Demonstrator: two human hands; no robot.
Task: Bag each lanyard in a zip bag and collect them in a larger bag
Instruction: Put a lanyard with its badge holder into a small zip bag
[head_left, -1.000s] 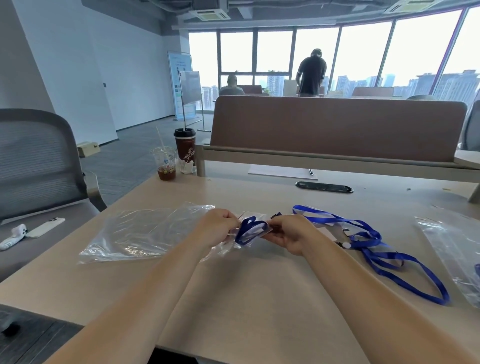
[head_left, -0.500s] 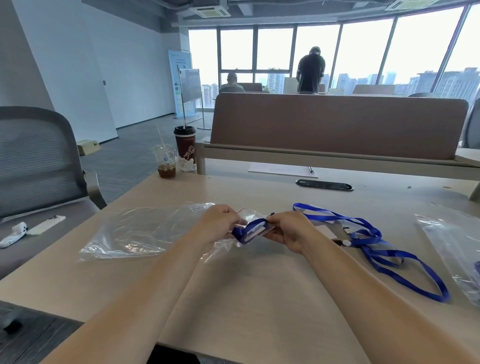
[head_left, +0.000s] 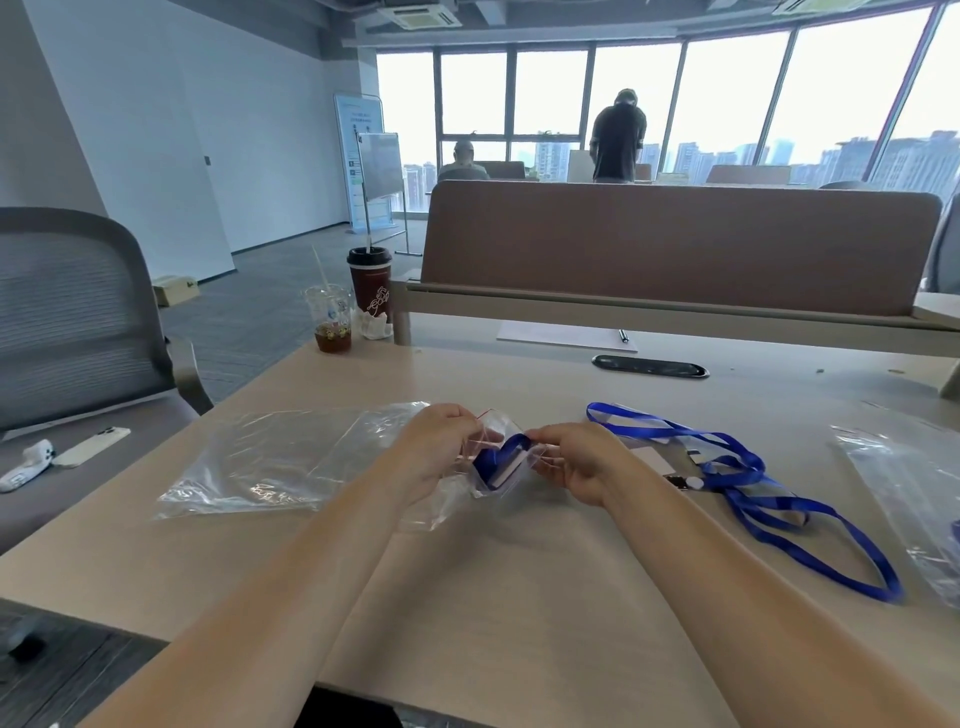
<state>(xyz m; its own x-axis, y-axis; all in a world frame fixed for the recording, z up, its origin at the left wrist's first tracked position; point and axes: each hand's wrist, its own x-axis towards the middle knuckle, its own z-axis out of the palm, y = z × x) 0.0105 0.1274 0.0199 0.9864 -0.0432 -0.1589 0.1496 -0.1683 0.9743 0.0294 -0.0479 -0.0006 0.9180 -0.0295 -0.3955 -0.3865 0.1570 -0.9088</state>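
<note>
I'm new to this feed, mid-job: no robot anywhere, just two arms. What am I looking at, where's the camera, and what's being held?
There is no machine: a person works bare-handed, and the one camera sits on their head, looking forward and down. The left hand and right hand both pinch a small zip bag with a folded lanyard in it. On the table lie a large bag to the left, loose lanyards to the right, and two cups far left.

small zip bag (head_left: 485, 470): blue lanyard (head_left: 501, 454) inside, off table | large bag (head_left: 270, 462): flat, left
</note>
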